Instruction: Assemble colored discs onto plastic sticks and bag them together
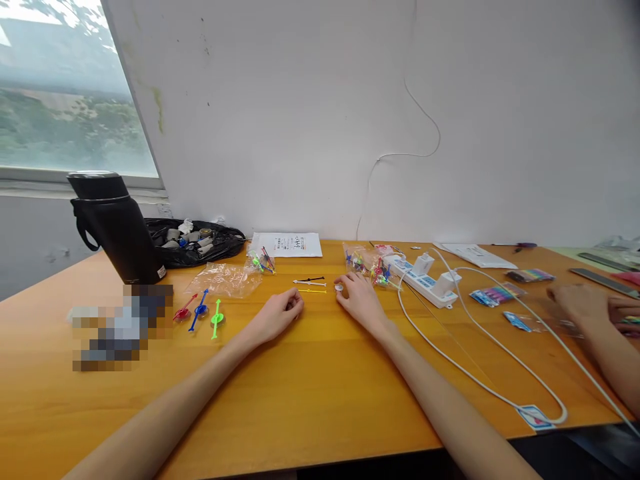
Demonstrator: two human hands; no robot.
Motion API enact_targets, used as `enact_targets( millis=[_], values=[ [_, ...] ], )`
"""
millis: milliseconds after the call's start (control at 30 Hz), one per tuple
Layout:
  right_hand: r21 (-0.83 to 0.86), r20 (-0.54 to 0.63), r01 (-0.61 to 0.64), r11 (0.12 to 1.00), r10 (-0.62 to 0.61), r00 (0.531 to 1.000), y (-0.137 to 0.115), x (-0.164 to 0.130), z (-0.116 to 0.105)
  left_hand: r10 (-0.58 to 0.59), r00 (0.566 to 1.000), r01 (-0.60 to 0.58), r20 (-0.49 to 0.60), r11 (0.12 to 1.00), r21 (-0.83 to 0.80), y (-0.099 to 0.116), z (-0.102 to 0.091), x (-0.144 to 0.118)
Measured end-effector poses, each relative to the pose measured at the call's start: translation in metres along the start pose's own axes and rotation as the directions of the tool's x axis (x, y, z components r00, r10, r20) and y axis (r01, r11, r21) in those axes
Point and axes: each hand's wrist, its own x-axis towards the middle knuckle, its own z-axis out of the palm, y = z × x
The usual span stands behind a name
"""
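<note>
Well left of my left hand [277, 317] I see three plastic picks [201, 311], red, blue and green, lying apart on the wooden table [320, 400]. That hand rests loosely curled; whether it holds anything I cannot tell. Between my hands, just beyond them, lie thin sticks [310, 285]. My right hand [361, 301] lies flat, fingertips at a small white piece [339, 287]. Farther right sits a power strip [427, 279], then a co-worker's hand [580, 300].

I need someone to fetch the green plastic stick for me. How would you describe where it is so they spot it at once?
On the orange table, look left of the person's left hand, in front of the black flask. Three plastic sticks lie together: the red stick, the blue stick, then the green stick. It is the bright green one, rightmost.
</note>
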Motion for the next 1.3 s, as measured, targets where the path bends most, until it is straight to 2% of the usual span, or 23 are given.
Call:
enact_targets(
  millis=[133, 233, 333, 400, 467, 500, 567, 633, 700, 800, 867, 1033, 1300],
  values=[
    [0.048, 0.025, 0.008, 0.999, -0.009, 1.0, 0.002, 0.001, 0.001, 0.004, 1.0, -0.004, -0.001, 1.0, -0.02, 0.003, -0.001, -0.001],
    [0.132, 0.002, 0.004, 0.991, -0.004, 1.0, -0.001, 0.003, -0.002, 0.004, 0.999, -0.006, -0.033, 0.998, -0.067, 0.002, 0.0, 0.0],
    [0.343, -0.049, 0.046, 0.938, -0.031, 0.998, -0.013, 0.003, -0.006, -0.024, 0.995, -0.002, -0.094, 0.965, -0.263, 0.001, 0.005, 0.002],
    [0.499, -0.078, 0.11, 0.859, -0.082, 0.994, -0.025, 0.002, -0.006, -0.069, 0.994, 0.019, -0.087, 0.875, -0.483, 0.002, 0.009, 0.004],
    [0.604, -0.091, 0.17, 0.779, -0.144, 0.985, -0.04, -0.001, -0.006, -0.096, 0.995, 0.058, -0.022, 0.749, -0.66, 0.004, 0.013, 0.004],
    [0.637, -0.09, 0.191, 0.747, -0.173, 0.981, -0.046, -0.003, -0.006, -0.1, 0.995, 0.08, 0.014, 0.698, -0.712, 0.004, 0.015, 0.003],
    [0.672, -0.075, 0.217, 0.708, -0.226, 0.971, -0.057, -0.005, -0.006, -0.1, 0.993, 0.112, 0.062, 0.651, -0.751, 0.004, 0.016, 0.003],
    [0.663, -0.064, 0.237, 0.71, -0.261, 0.963, -0.061, -0.006, -0.007, -0.113, 0.991, 0.124, 0.065, 0.651, -0.749, 0.001, 0.015, 0.004],
    [0.586, -0.064, 0.251, 0.77, -0.265, 0.962, -0.059, -0.006, -0.008, -0.139, 0.989, 0.129, 0.048, 0.659, -0.741, -0.003, 0.014, 0.005],
    [0.358, -0.064, 0.213, 0.909, -0.204, 0.977, -0.046, -0.003, -0.008, -0.182, 0.983, 0.144, 0.034, 0.639, -0.755, -0.008, 0.011, 0.008],
    [0.223, -0.046, 0.163, 0.961, -0.157, 0.987, -0.035, -0.001, -0.004, -0.204, 0.979, 0.155, 0.03, 0.629, -0.762, -0.009, 0.011, 0.009],
    [0.114, 0.038, 0.147, 0.982, -0.153, 0.988, -0.018, -0.001, 0.003, -0.223, 0.975, 0.159, 0.02, 0.627, -0.762, -0.004, 0.011, 0.008],
    [0.135, 0.06, 0.128, 0.982, -0.137, 0.989, -0.019, -0.001, 0.005, -0.242, 0.97, 0.174, 0.022, 0.628, -0.758, 0.001, 0.008, 0.007]
  ],
)
